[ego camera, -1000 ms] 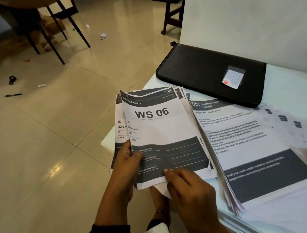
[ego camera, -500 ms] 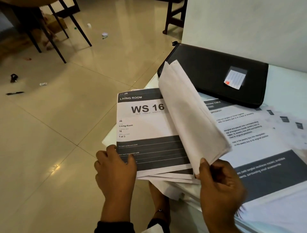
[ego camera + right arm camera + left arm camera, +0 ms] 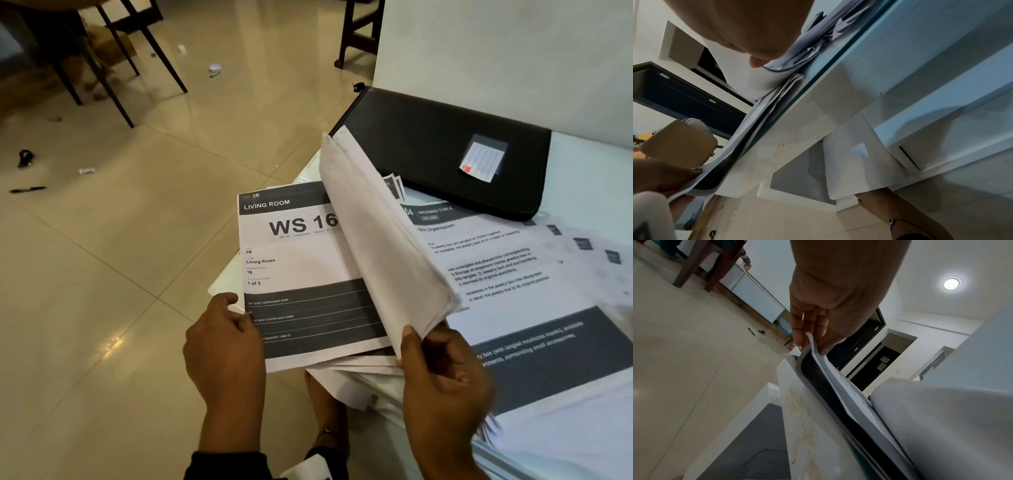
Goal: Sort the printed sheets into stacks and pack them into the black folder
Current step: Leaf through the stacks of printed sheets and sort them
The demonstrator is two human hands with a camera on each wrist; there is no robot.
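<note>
A stack of printed sheets hangs over the table's near left corner, topped by the "WS 16 Living Room" sheet (image 3: 301,274). My left hand (image 3: 229,329) pinches the stack's lower left edge (image 3: 809,344), thumb on top. My right hand (image 3: 435,359) grips a bundle of sheets (image 3: 380,246) by its lower corner and holds it turned up, blank backs showing. To the right lies another pile with the "Dressing Table" sheet (image 3: 507,274) on top. The black folder (image 3: 428,147) lies shut at the back of the table, a small lined label on its cover.
The white table (image 3: 589,178) stands against a white wall; its front edge and drawer show in the right wrist view (image 3: 890,91). More sheets (image 3: 582,246) fan out at the right. Left of the table is tiled floor with chair legs (image 3: 150,51) and small litter.
A second ago the "WS 06" sheet topped the stack under both hands. My right hand has lifted it with other sheets and turned them up to the right, uncovering "WS 16".
</note>
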